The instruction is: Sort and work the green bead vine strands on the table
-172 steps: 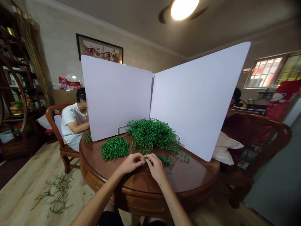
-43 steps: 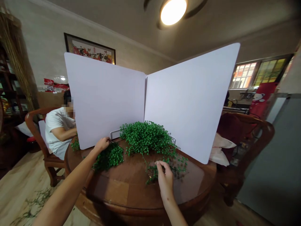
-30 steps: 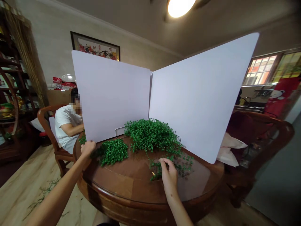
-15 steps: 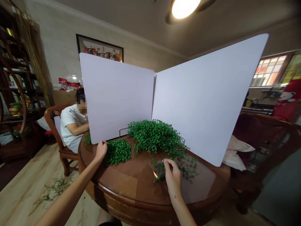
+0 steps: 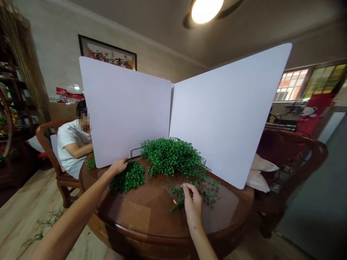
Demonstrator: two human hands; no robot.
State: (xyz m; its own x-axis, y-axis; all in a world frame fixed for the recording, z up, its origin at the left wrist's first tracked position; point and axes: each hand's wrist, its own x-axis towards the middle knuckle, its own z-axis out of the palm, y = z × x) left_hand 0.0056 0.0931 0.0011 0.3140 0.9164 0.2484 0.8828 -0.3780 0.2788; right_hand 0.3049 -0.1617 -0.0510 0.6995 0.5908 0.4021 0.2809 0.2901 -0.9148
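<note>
On the round wooden table, a large heap of green leafy sprigs (image 5: pixel 173 157) stands in front of the white boards. A smaller green pile (image 5: pixel 132 177) lies to its left. My left hand (image 5: pixel 119 166) is over the upper left edge of this smaller pile, its fingers drawn together; whatever is between the fingertips is hidden. Closer to me, my right hand (image 5: pixel 193 196) pinches a thin green sprig (image 5: pixel 177 206) between thumb and forefinger. More loose sprigs (image 5: pixel 213 191) lie just right of that hand.
Two upright white boards (image 5: pixel 130 112) meet in a corner behind the heap, held by wire stands (image 5: pixel 132 154). At the left a person in a white shirt (image 5: pixel 72 141) sits on a wooden chair (image 5: pixel 45 133). Plant scraps (image 5: pixel 45 224) lie on the floor.
My left hand has shifted up and inward over the smaller pile, its fingers now pointing right. My right hand keeps its pinch. The whole view has swung slightly right.
</note>
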